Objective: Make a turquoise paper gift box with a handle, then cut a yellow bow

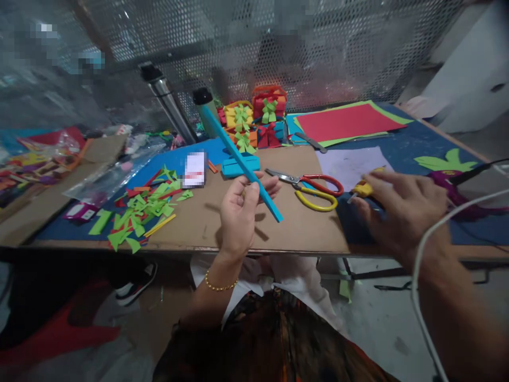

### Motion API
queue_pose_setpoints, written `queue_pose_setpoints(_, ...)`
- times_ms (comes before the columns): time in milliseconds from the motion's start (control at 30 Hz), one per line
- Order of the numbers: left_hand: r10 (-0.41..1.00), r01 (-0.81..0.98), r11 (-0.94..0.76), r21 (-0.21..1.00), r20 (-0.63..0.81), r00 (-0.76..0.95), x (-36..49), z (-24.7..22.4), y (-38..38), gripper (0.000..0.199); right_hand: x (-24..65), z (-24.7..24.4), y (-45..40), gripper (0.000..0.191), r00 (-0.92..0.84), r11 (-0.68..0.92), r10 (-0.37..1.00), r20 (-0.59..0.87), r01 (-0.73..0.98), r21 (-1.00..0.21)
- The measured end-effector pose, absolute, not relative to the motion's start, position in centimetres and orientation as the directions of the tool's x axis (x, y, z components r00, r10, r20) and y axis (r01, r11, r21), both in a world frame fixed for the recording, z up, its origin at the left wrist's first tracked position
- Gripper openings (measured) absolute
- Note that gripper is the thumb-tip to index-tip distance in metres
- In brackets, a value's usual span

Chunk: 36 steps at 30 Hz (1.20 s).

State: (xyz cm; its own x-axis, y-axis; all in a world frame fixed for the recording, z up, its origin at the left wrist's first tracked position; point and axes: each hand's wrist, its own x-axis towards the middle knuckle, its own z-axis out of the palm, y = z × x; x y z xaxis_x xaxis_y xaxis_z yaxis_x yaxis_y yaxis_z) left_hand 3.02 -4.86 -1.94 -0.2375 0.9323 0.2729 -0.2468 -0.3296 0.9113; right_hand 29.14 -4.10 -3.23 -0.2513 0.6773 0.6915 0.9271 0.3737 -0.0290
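My left hand [240,209] pinches a long blue strip [234,151] between thumb and fingers, holding it slantwise above a brown cardboard sheet [210,223]. At the right, my right hand [405,212] is closed around a yellow glue gun [362,188], whose short metal tip points left; my fingers hide much of it. Scissors [318,192] with one red and one yellow handle lie between my hands. Behind the strip rests a folded blue piece [246,165]. Small gift-box shapes [240,116] with green and red bows stand at the back.
Green and red scraps [147,204] are heaped at the left, near a phone-like object [194,170]. Two flasks [170,101] stand at the back. Coloured sheets [350,122] and a grey-bladed cutter [312,142] lie back right. A white cable [417,270] crosses over my right forearm.
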Motion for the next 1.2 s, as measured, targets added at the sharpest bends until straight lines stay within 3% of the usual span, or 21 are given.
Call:
queue_pose_setpoints(67,0.909,-0.218,-0.380,0.899,0.318,-0.270,3.8,-1.8,-5.2,0.024,26.3,-2.6,-5.5,0.024,-0.322,0.634,0.617,0.718,0.744,-0.211)
queue_pose_setpoints(133,0.901,-0.211,-0.396,0.894,0.334,-0.276,4.6,-1.7,-5.7,0.024,23.5,-2.3,-6.4,0.022,-0.319,0.724,0.639,0.700,0.558,-0.406)
queue_pose_setpoints(400,0.908,-0.217,-0.387,0.896,0.329,-0.261,5.8,-2.3,-6.6,0.021,18.3,-2.8,-5.5,0.013,-0.198,0.580,0.815,0.545,0.238,-0.779)
queue_pose_setpoints(567,0.922,-0.183,-0.353,0.918,0.308,-0.235,5.7,-2.6,-6.6,0.024,18.1,-3.0,-5.5,0.017,-0.156,0.451,0.887,0.435,0.081,-0.889)
queue_pose_setpoints(767,0.976,-0.185,-0.215,0.959,0.203,-0.082,4.4,-2.5,-6.5,0.033,18.4,-3.5,-5.8,0.025,-0.176,0.272,0.943,0.282,-0.079,-0.959)
queue_pose_setpoints(933,0.979,-0.091,-0.177,0.980,0.166,-0.118,3.9,-2.4,-6.3,0.023,18.2,-3.8,-5.8,0.031,-0.185,0.239,0.949,0.257,-0.115,-0.964)
queue_pose_setpoints(1200,0.945,-0.051,-0.246,0.968,0.227,-0.235,3.8,-2.6,-5.6,0.020,19.0,-4.0,-5.8,0.035,-0.295,0.140,0.943,0.156,-0.075,-0.987)
